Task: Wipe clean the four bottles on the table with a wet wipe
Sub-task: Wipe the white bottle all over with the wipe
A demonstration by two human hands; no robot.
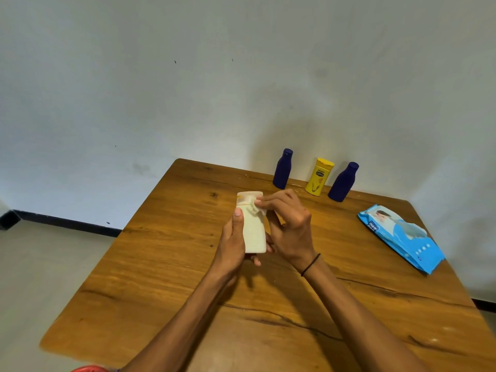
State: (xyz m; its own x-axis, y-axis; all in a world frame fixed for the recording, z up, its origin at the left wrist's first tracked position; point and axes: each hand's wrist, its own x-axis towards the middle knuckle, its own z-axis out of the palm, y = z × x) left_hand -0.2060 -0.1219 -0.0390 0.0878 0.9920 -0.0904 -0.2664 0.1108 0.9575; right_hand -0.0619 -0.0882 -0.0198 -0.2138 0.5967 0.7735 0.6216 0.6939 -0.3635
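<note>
Head view: a wooden surface (166, 285) against a pale wall, seen from above.
Left hand (233, 238): its grip wraps the left side of the cream bottle (253, 229), thumb lying up along the body, fingertips showing under the base.
Cream bottle: held upright above the middle of the surface, cap on top.
Wet wipe (258, 209): white, bunched against the bottle's neck just below the cap.
Right hand (288, 226): its grip pinches the wet wipe at the fingertips, pressing it to the bottle; a dark band circles the wrist.
Left blue bottle (282, 169): upright at the far edge.
Yellow bottle (319, 176): upright between the two blue ones.
Right blue bottle (343, 182): upright, just beside the yellow one.
Wipes pack (402, 238): blue, lying flat near the right edge, well apart from the hands.
</note>
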